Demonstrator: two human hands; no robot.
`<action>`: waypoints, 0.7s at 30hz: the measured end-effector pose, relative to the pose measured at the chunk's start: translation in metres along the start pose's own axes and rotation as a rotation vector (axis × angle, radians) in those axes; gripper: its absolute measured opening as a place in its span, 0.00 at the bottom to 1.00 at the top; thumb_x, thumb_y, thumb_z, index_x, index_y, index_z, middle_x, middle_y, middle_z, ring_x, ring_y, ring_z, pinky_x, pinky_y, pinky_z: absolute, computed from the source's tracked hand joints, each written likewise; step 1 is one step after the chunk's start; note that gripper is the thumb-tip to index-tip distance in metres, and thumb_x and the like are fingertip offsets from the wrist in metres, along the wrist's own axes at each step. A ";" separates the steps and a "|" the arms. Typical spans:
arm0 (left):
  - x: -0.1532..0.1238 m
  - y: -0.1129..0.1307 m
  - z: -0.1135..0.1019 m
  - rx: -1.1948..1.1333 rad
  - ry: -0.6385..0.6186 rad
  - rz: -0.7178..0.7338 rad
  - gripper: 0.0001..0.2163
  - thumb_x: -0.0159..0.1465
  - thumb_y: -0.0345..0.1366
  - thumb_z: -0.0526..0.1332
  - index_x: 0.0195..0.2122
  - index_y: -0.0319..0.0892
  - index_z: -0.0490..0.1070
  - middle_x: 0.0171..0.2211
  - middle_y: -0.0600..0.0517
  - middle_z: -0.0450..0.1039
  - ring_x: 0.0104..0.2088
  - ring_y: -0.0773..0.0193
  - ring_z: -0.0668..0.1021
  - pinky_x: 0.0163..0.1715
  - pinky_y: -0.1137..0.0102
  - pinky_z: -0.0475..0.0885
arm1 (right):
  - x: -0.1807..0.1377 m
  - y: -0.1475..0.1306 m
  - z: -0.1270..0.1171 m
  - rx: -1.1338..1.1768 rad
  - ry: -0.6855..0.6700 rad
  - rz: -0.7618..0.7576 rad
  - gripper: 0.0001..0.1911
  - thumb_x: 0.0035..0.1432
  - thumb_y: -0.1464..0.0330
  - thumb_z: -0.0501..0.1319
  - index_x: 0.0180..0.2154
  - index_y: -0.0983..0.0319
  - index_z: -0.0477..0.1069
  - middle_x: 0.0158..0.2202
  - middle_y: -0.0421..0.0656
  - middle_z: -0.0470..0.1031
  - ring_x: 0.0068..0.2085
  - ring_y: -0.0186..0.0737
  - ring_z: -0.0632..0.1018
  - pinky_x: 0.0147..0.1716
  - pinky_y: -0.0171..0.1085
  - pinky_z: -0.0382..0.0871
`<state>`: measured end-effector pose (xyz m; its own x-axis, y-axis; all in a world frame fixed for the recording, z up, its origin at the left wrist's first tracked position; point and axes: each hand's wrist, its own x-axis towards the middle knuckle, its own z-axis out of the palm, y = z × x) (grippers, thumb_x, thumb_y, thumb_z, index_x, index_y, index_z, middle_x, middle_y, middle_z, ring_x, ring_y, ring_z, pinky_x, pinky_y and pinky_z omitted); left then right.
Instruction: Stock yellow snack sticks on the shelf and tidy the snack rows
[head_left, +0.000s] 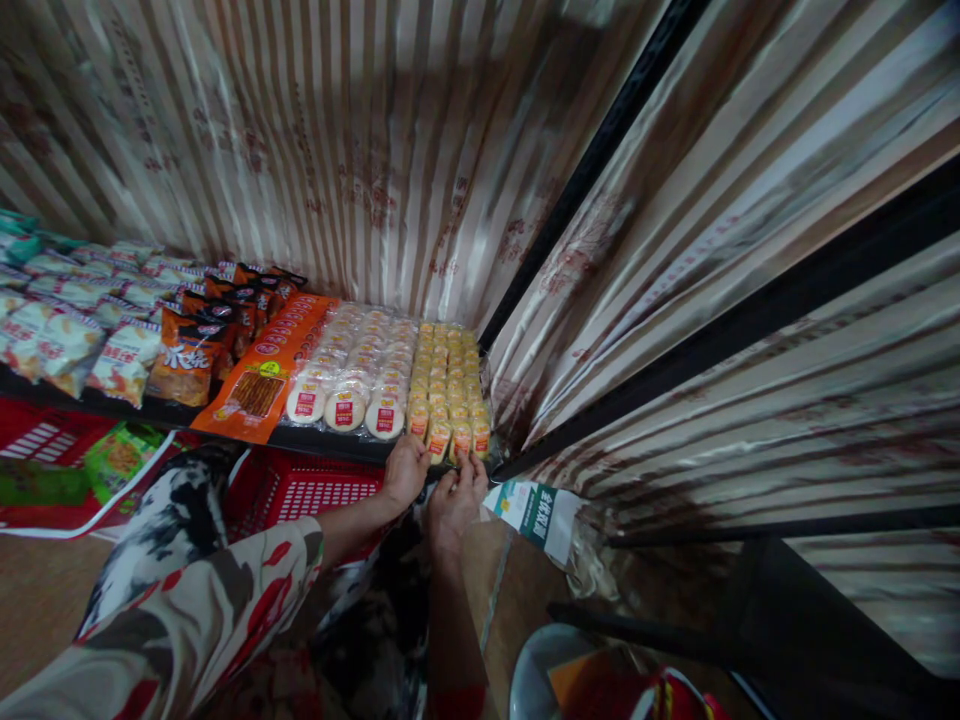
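Rows of small yellow wrapped snacks (450, 385) stand packed at the right end of a narrow dark shelf (330, 442). My left hand (406, 474) has its fingers curled against the front left snacks of that block. Beside it, my right hand (454, 497) reaches up from below, fingertips pinched at a front snack near the right corner. The fingertips partly cover the lower edge of the front row. To the left lie rows of round white wrapped crackers (345, 408) with red labels.
An orange snack pack (259, 390), orange-brown bags (184, 360) and white snack bags (124, 355) fill the shelf leftward. Red baskets (300, 490) sit below. A striped curtain (360, 150) and dark poles (585, 190) close off the back and right. A plastic bag (547, 520) hangs at right.
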<state>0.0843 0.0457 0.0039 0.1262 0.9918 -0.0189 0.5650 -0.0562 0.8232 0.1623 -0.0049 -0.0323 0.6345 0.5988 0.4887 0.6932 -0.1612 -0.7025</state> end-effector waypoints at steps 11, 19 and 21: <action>0.003 0.008 -0.004 0.246 -0.135 -0.029 0.03 0.63 0.34 0.57 0.34 0.42 0.68 0.29 0.53 0.74 0.31 0.66 0.75 0.32 0.74 0.63 | 0.002 0.007 0.006 -0.037 -0.044 -0.047 0.21 0.56 0.73 0.48 0.49 0.65 0.70 0.52 0.54 0.67 0.53 0.48 0.67 0.50 0.47 0.60; 0.002 0.010 -0.002 0.296 -0.167 -0.030 0.06 0.66 0.36 0.53 0.38 0.42 0.67 0.31 0.52 0.75 0.33 0.65 0.77 0.32 0.74 0.64 | 0.001 0.004 0.004 -0.025 -0.073 -0.017 0.21 0.56 0.73 0.47 0.49 0.64 0.70 0.52 0.54 0.66 0.53 0.48 0.66 0.51 0.47 0.59; 0.002 0.009 -0.001 0.310 -0.177 -0.026 0.07 0.66 0.38 0.53 0.39 0.42 0.67 0.31 0.52 0.75 0.33 0.65 0.77 0.32 0.74 0.64 | 0.001 0.003 0.003 -0.028 -0.076 -0.021 0.21 0.56 0.73 0.47 0.49 0.64 0.70 0.52 0.54 0.66 0.54 0.48 0.65 0.51 0.47 0.59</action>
<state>0.0890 0.0477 0.0121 0.2322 0.9597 -0.1583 0.7870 -0.0898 0.6103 0.1639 -0.0023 -0.0355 0.5923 0.6603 0.4618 0.7161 -0.1687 -0.6773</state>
